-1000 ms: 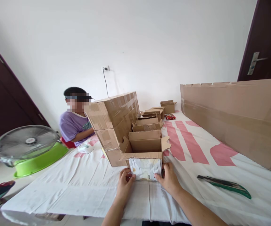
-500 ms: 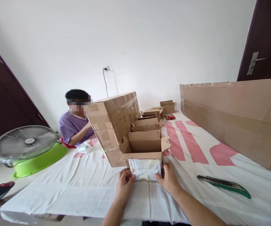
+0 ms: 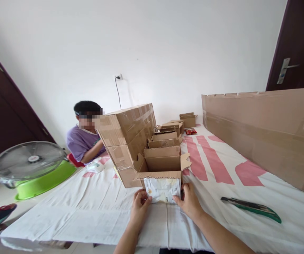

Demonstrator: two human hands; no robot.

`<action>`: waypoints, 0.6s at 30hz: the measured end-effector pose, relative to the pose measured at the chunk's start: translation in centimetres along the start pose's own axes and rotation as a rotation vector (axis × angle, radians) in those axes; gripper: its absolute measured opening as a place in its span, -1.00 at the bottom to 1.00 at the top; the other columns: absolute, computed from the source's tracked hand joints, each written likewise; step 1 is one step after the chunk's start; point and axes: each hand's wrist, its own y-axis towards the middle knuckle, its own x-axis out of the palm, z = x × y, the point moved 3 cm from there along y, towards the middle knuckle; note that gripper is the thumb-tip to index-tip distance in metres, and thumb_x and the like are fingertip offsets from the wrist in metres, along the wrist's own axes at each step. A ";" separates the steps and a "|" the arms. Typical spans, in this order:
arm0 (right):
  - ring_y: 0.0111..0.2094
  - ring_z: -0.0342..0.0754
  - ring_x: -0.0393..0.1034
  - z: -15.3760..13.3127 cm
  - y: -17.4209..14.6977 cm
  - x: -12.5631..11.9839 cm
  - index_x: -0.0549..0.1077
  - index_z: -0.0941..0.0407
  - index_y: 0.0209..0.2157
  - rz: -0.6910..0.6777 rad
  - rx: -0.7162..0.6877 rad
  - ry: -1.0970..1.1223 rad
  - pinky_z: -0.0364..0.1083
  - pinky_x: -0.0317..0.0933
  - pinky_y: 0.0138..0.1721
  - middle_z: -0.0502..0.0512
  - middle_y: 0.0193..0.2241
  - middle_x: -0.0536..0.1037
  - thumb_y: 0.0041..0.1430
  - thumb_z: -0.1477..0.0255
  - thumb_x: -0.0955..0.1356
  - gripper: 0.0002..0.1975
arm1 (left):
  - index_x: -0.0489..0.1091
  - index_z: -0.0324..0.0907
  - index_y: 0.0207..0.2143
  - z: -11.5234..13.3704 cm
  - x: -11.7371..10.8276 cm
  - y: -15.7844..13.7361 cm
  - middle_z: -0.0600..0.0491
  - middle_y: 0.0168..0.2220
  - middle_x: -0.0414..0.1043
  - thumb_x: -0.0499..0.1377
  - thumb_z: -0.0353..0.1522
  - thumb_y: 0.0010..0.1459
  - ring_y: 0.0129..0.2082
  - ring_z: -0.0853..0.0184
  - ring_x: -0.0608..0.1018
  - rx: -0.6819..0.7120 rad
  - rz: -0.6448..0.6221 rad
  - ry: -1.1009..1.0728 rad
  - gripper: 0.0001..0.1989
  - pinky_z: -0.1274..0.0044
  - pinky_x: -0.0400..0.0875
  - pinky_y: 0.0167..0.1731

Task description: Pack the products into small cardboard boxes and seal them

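Note:
A flat white packet (image 3: 158, 188) with faint print and a yellowish mark stands upright against the near side of an open cardboard box (image 3: 162, 164). My left hand (image 3: 139, 206) pinches its lower left corner, thumb on the front and fingers curled behind. At the lower right corner my right hand (image 3: 190, 201) grips it the same way, the thumb in front. A bit of red shows by the fingers of each hand, too small to name. The box's flaps are folded outward, and its floor is hidden from here.
More open boxes (image 3: 165, 143) line up behind. Taped cartons (image 3: 133, 128) are stacked at left, with a person (image 3: 84, 141) beyond. A green box cutter (image 3: 255, 208) lies right, before a long cardboard panel (image 3: 257, 130). Further back is a red packet (image 3: 190, 131); a fan (image 3: 32, 158) sits left.
Both my hands and the white packet stay where they were. The person across the table has shifted the head and forearm slightly.

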 end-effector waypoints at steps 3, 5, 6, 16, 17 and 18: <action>-0.38 0.01 0.39 0.0 0.0 0.0 0.31 0.12 -0.28 0.003 0.002 0.000 0.01 0.35 -0.32 0.18 -0.22 0.34 -0.04 0.36 0.42 -0.70 | 0.44 -0.20 -0.38 -0.1 0.0 0.0 -0.09 -0.13 0.34 0.23 -0.12 -0.07 -0.27 0.19 0.52 0.007 0.001 -0.008 -0.67 0.36 0.49 -0.26; -0.37 0.01 0.39 0.0 0.0 0.0 0.30 0.11 -0.27 0.010 0.003 -0.001 0.01 0.35 -0.32 0.16 -0.23 0.34 -0.06 0.37 0.43 -0.69 | 0.44 -0.20 -0.38 -0.1 0.0 0.0 -0.08 -0.15 0.35 0.24 -0.12 -0.07 -0.28 0.20 0.52 0.012 0.004 -0.011 -0.68 0.35 0.49 -0.26; -0.36 0.01 0.39 0.0 0.0 0.0 0.30 0.10 -0.27 0.012 0.004 -0.001 0.01 0.35 -0.31 0.16 -0.23 0.34 -0.06 0.37 0.44 -0.69 | 0.44 -0.19 -0.39 -0.1 0.0 0.1 -0.08 -0.15 0.35 0.24 -0.12 -0.07 -0.28 0.19 0.52 0.014 0.007 -0.010 -0.68 0.35 0.49 -0.26; -0.34 0.03 0.40 -0.1 -0.1 -0.1 0.30 0.11 -0.26 0.020 -0.005 -0.001 0.02 0.35 -0.31 0.18 -0.22 0.35 -0.06 0.37 0.42 -0.69 | 0.44 -0.17 -0.41 -0.3 -0.1 0.1 -0.08 -0.17 0.37 0.22 -0.14 -0.07 -0.19 0.12 0.49 0.027 0.017 0.020 -0.72 0.32 0.45 -0.21; -0.35 0.02 0.39 -0.1 -0.1 -0.1 0.29 0.11 -0.27 0.020 -0.009 -0.001 0.02 0.35 -0.31 0.17 -0.22 0.35 -0.06 0.37 0.42 -0.69 | 0.44 -0.17 -0.41 -0.3 -0.1 0.1 -0.08 -0.17 0.37 0.22 -0.14 -0.07 -0.19 0.12 0.49 0.029 0.017 0.021 -0.71 0.32 0.45 -0.20; -0.36 0.01 0.39 -0.2 -0.1 -0.1 0.29 0.11 -0.27 0.021 -0.013 -0.001 0.01 0.35 -0.32 0.16 -0.23 0.34 -0.05 0.37 0.41 -0.70 | 0.44 -0.17 -0.40 -0.4 -0.1 0.2 -0.09 -0.17 0.38 0.21 -0.13 -0.06 -0.19 0.12 0.49 0.030 0.018 0.021 -0.71 0.32 0.44 -0.19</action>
